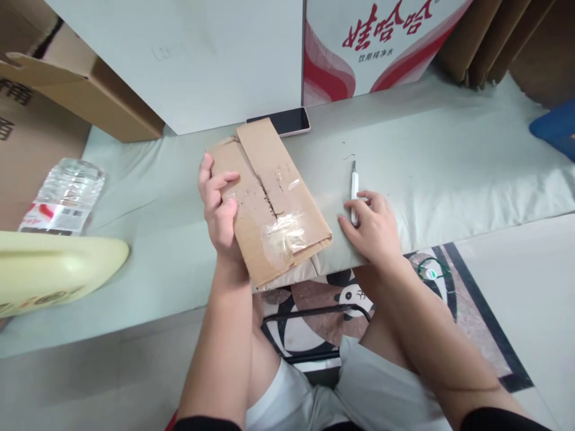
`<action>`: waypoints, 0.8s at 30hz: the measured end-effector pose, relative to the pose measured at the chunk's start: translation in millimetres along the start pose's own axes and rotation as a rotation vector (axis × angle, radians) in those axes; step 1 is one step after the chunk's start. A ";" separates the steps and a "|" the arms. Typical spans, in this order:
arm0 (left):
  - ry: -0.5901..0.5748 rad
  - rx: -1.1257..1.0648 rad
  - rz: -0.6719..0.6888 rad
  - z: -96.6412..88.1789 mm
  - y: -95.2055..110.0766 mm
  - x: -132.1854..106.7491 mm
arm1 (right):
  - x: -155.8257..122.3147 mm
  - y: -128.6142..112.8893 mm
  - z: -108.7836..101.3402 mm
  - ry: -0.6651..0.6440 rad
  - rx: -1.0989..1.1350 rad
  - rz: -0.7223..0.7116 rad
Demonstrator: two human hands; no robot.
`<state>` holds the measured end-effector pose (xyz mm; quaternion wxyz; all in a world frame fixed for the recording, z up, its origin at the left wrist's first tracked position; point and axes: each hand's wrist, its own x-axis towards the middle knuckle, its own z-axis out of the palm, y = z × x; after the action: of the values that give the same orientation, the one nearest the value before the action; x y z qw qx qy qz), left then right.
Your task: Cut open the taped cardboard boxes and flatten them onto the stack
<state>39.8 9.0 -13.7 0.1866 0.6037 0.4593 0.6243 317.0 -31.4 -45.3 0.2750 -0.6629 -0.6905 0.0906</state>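
A flat brown cardboard box (274, 191) is tilted at the front of the cloth-covered surface. It has a ragged dark slit along its middle and shiny clear tape near its lower end. My left hand (220, 209) grips its left edge, with fingers curled over the top face. To the right, a white utility knife (354, 182) lies with its dark tip pointing away from me. My right hand (372, 224) has its thumb and fingertips around the knife's handle. Part of the handle is hidden beneath the fingers.
Behind the box lies a phone (291, 121), against a large white panel (202, 60). A water bottle (67, 191) and a pale yellow object (63, 269) are at left. Cardboard boxes (121, 96) stand at back left, and a blue object (557, 129) is far right.
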 end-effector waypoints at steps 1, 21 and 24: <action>-0.012 0.012 0.011 0.4 -0.9 0.2 | 0.5 3.7 -0.9 0.013 0.022 0.029; -0.034 0.287 -0.040 11.8 8.7 -5.6 | -25.6 -72.7 -90.8 0.575 0.529 -0.413; -0.036 0.343 -0.048 13.8 8.4 -7.1 | -34.1 -71.5 -95.1 0.458 0.545 -0.408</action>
<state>56.8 3.9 -13.2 0.1037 0.6268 0.5699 0.5211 301.6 -94.5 60.1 0.5992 -0.4185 -0.6795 0.0640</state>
